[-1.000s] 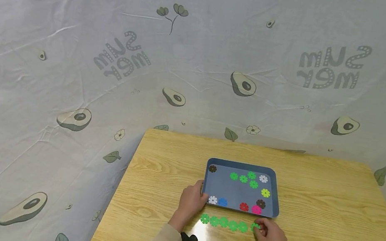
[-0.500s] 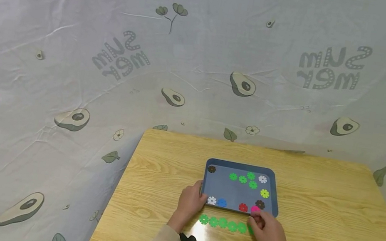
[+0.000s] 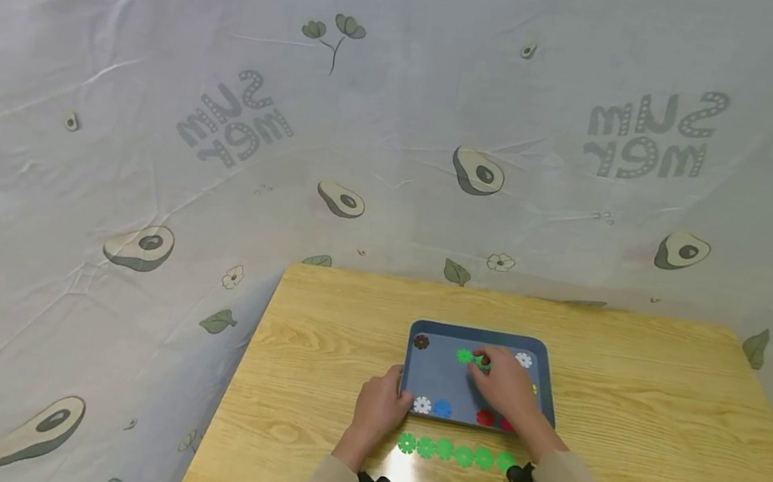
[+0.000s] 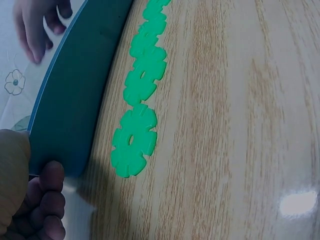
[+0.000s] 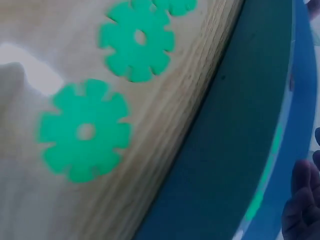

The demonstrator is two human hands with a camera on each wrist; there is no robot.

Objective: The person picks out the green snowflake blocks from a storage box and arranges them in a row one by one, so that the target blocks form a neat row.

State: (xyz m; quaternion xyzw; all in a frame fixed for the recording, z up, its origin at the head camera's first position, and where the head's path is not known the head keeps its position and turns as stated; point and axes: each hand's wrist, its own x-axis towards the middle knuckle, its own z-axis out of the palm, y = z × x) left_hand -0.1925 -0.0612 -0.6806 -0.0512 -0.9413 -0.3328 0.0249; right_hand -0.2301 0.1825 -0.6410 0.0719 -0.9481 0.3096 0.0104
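A blue-grey tray point(image 3: 440, 384) lies on the table, with flower-shaped plastic discs in several colours inside. My left hand point(image 3: 379, 404) grips its left front corner, thumb over the rim; the left wrist view shows the fingers point(image 4: 51, 176) curled at the corner. Over the tray's far part hovers my right hand point(image 3: 504, 382), fingers loosely bent and nothing visible held. Its fingertips are just by a green disc point(image 3: 482, 361), partly covered, beside another green disc point(image 3: 464, 355). In front of the tray runs a row of several green discs point(image 3: 444, 449), also large in the right wrist view.
In the tray are a brown disc point(image 3: 421, 342), a white disc point(image 3: 523, 359), a blue disc point(image 3: 442, 408) and a red disc point(image 3: 484, 417). My right forearm hides part of the tray's right side. A patterned curtain point(image 3: 407, 109) hangs behind the wooden table point(image 3: 637, 382).
My right hand has let go of a green disc at the right end of the row, then moved up and across over the tray. My left hand stays on the tray's corner.
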